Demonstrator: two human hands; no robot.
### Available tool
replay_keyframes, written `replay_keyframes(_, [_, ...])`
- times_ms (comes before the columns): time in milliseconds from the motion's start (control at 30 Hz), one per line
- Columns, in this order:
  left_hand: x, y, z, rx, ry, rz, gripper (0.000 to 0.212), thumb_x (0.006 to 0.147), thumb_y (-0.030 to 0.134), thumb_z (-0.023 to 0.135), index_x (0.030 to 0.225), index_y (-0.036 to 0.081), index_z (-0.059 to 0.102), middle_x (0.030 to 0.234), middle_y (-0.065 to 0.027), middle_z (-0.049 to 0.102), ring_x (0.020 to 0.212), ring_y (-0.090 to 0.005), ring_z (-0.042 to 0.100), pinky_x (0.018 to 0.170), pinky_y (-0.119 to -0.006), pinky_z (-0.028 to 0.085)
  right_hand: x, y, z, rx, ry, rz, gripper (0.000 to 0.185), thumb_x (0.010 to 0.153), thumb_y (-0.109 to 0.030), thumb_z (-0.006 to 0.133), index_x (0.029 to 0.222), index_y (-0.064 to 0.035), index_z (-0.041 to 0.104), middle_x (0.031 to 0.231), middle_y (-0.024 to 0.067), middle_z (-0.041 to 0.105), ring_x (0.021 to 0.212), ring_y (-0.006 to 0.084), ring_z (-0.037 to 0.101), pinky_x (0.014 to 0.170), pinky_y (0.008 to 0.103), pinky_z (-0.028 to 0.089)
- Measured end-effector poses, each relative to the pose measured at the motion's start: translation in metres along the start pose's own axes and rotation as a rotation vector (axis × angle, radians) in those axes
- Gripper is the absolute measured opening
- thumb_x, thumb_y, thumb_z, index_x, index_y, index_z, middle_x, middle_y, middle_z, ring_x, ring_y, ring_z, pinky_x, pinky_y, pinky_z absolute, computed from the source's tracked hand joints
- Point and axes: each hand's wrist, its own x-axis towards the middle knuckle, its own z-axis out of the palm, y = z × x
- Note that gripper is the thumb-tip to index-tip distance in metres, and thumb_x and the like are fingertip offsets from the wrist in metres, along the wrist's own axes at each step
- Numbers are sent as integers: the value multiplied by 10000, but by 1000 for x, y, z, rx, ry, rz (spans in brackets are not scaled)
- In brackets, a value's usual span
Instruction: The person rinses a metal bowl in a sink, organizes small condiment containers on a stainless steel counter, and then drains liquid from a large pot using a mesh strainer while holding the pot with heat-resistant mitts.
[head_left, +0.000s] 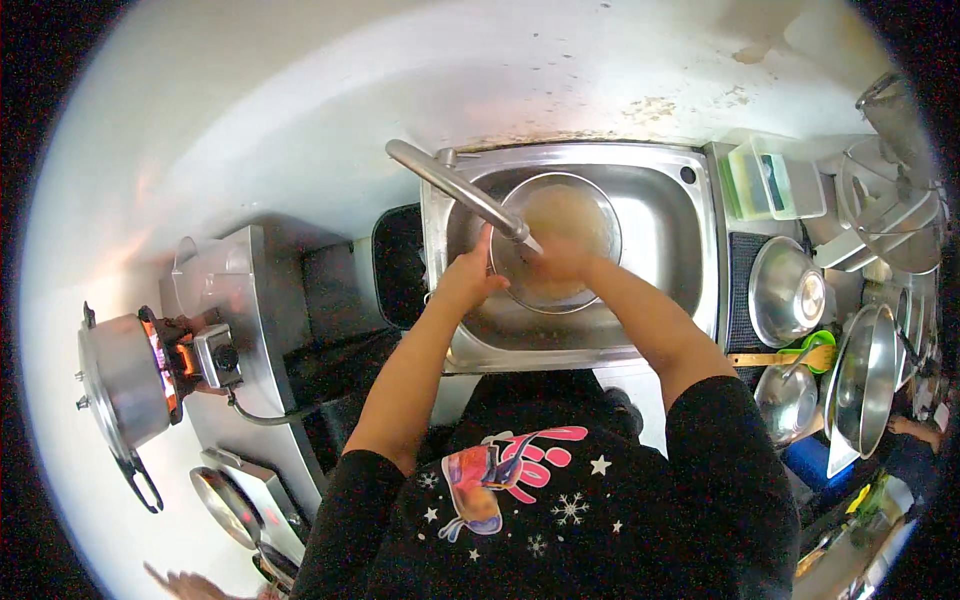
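A round steel bowl (616, 225) rests in the stainless steel sink (667, 300). Cloudy, pale brown liquid (566, 206) fills part of it; what lies under the surface is unclear. My left hand (472, 274) holds the bowl's left rim, thumb on the near side and a finger pointing up along the edge. Inside the bowl is my right hand (562, 262), blurred, its fingers hidden in the liquid. The metal faucet (465, 187) reaches over the bowl from the upper left, its spout just above the space between my hands.
At left, a lidded metal pot (124, 382) sits over a lit gas burner (180, 360). A frying pan (225, 506) and another person's hand (184, 585) are below. Right of the sink are an upturned steel bowl (784, 292), a plastic container (795, 180) and a wooden spatula (765, 359).
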Motion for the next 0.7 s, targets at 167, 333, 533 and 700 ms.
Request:
replay_keyframes(167, [0,7,-4,2,-34,3,1003,666,213,727,1379,143,25,875,-225,612,853,-398,581,757,-455,451,38,3,-27,-450,563,20,314,820,-278,521,1062,-81,552,933,163,576,901,325,541,793,417,418])
replay_keyframes(333, [5,2,4,27,9,51,985,669,234,723,1377,119,48,864,-227,611,860,-395,581,760,-459,453,14,9,30,-42,282,121,374,802,-337,519,1098,-111,547,1001,137,548,1004,319,489,852,409,396])
replay_keyframes(533, [4,-22,19,28,34,32,992,694,225,706,1375,127,-8,912,-269,589,886,-413,570,778,-465,448,3,-24,-37,-439,206,-157,414,784,-372,538,1130,-146,516,1129,114,476,1112,321,394,874,481,352])
replay_keyframes(700, [-4,-19,37,-88,-18,-84,1008,720,211,690,1368,101,-74,958,-277,578,909,-420,563,794,-447,445,24,33,-13,-452,304,39,452,755,-409,562,1127,-159,506,1097,125,478,1087,311,411,899,522,317])
